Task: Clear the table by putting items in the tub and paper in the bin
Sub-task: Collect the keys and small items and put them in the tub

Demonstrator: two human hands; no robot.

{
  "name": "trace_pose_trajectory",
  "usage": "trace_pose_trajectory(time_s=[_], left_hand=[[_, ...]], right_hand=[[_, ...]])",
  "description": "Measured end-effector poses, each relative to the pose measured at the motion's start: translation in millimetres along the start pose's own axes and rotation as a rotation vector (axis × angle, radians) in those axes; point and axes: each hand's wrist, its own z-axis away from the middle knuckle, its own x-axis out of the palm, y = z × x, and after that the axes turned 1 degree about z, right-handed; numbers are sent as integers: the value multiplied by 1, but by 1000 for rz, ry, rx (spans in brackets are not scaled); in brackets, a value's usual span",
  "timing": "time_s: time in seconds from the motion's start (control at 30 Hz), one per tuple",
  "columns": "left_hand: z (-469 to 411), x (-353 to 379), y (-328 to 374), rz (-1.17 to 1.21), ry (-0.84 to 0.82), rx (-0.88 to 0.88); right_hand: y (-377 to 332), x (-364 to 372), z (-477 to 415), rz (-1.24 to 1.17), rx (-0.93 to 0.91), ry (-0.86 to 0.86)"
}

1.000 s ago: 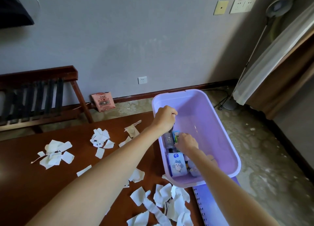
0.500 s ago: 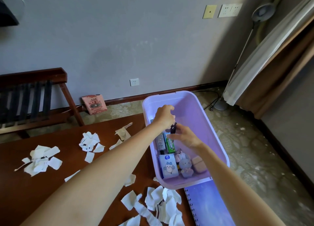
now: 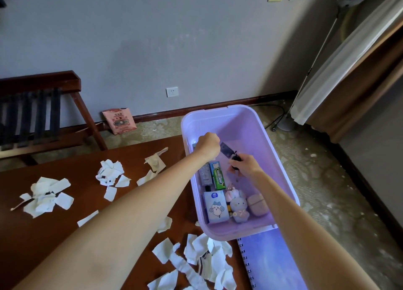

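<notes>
A lilac tub (image 3: 281, 159) sits at the right end of the brown table (image 3: 43, 235). Both my hands are inside it. My left hand (image 3: 207, 144) is a closed fist over the tub's left wall, with a dark flat tag (image 3: 225, 149) showing beside it. My right hand (image 3: 245, 164) grips a small black object (image 3: 236, 159) joined to that tag. In the tub lie a grey tube (image 3: 205, 174), a green gum pack (image 3: 217, 176), a blue carton (image 3: 216, 207), a plush bunny (image 3: 238, 204) and a pink case (image 3: 257, 204). Torn paper scraps (image 3: 44, 197) litter the table.
A purple spiral notebook (image 3: 272, 263) lies under the tub's near end. More paper scraps (image 3: 196, 261) lie beside it. A wooden bench (image 3: 41, 111) stands at the back left, a pink packet (image 3: 118, 121) leans on the wall, and a floor lamp base (image 3: 285, 124) stands at right. No bin is in view.
My right hand rose from the tub's items, now holding the small black object higher. My left fist stayed by the left wall. The camera shifted, showing more of the tub's contents.
</notes>
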Motion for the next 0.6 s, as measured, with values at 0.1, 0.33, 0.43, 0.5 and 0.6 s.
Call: trace_pose_trajectory(time_s=[0.1,0.33,0.43,0.5,0.6], left_hand=[[-4,1,-7,1,-7,-45],[-5,2,-8,23,3,-57],[-5,2,-11,11,-5,-57],[-4,3,-12,4,-13,-55],[-3,4,-15,-21,-35,-45]], right_hand=[[5,1,-5,50,-11,57],[2,6,2,-90,-97,47],[1,11,2,-88,-40,41],[2,13,1,-45,-14,34],[4,15,-4,51,-16,-4]])
